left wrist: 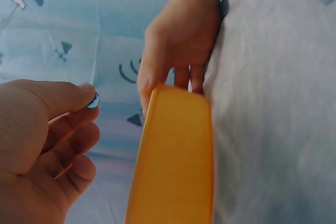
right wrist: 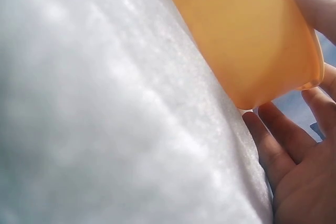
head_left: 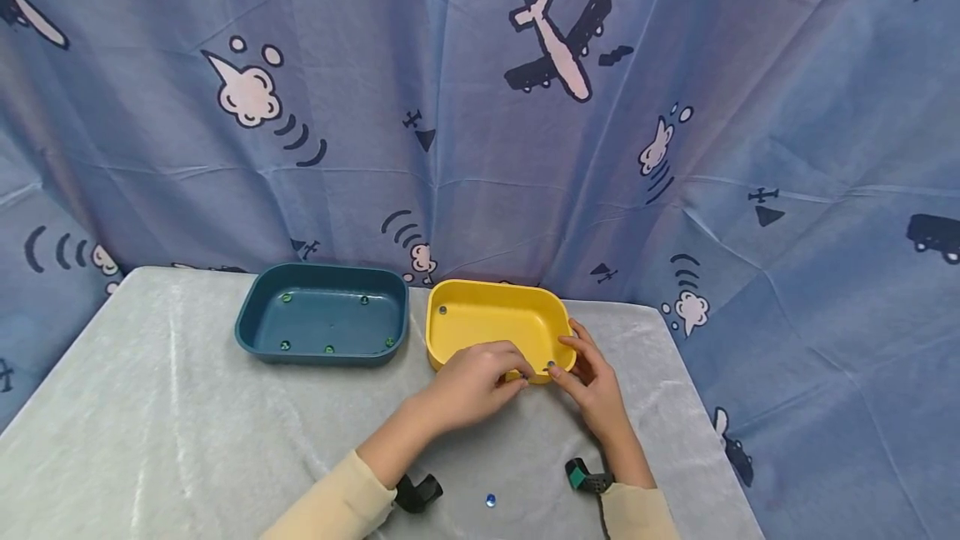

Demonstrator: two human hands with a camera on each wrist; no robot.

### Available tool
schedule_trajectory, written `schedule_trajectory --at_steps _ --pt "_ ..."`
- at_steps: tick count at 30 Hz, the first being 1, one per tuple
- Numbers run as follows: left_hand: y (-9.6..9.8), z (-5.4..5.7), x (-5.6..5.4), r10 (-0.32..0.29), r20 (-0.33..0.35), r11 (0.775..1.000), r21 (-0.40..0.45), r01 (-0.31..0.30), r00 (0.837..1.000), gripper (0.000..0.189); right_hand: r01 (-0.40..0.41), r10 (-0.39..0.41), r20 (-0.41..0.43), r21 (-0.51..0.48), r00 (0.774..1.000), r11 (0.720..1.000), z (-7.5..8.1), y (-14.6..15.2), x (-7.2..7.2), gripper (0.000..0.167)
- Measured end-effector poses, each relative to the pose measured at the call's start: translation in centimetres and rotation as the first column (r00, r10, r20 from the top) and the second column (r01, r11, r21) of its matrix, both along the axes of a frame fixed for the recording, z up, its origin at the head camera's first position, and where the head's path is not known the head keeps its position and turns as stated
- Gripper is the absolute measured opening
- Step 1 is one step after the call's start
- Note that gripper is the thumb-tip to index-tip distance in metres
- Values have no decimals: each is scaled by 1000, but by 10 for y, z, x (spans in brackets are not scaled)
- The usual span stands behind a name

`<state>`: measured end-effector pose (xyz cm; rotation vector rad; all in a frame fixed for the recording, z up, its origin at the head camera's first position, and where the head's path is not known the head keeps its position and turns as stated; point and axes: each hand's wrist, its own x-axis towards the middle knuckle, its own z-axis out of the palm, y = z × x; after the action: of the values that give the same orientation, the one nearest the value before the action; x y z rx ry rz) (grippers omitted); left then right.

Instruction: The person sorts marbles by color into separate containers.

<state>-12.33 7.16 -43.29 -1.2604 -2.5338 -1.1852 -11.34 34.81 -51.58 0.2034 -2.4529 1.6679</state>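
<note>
A blue glass marble (left wrist: pixel 93 100) is pinched between the thumb and index finger of my left hand (head_left: pixel 474 386), held over the front side of the yellow tray (head_left: pixel 491 294). My right hand (head_left: pixel 597 394) grips the tray's front right corner, thumb at the rim and other fingers around the outside, as the right wrist view also shows. Close to that thumb, inside the tray, lies a small marble (head_left: pixel 551 364). Another marble (head_left: pixel 442 310) sits in the tray's back left corner. Part of the tray's front is hidden behind my left hand.
Left of the yellow tray stands a dark teal tray (head_left: pixel 322 357) holding several green marbles. A loose blue marble (head_left: pixel 491 500) lies on the grey cloth-covered table (head_left: pixel 187 423) between my forearms. A patterned blue curtain (head_left: pixel 360 107) hangs behind the table.
</note>
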Motion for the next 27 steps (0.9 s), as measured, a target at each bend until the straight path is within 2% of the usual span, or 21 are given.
schedule_trajectory --at_steps 4,13,22,27 --pt "-8 0 -6 42 5 999 11 -42 999 11 6 -6 -3 12 1000 1000 -1 0 -1 49" --pt "-22 -7 -18 95 -5 994 63 -94 996 11 18 -19 14 21 1000 1000 0 1 -1 49" --pt "-30 -15 -25 115 75 992 43 -118 991 11 23 -23 16 6 1000 1000 1 1 1 50" --pt "-32 -19 -28 120 94 992 37 -124 988 11 22 -22 22 7 1000 1000 2 0 1 50"
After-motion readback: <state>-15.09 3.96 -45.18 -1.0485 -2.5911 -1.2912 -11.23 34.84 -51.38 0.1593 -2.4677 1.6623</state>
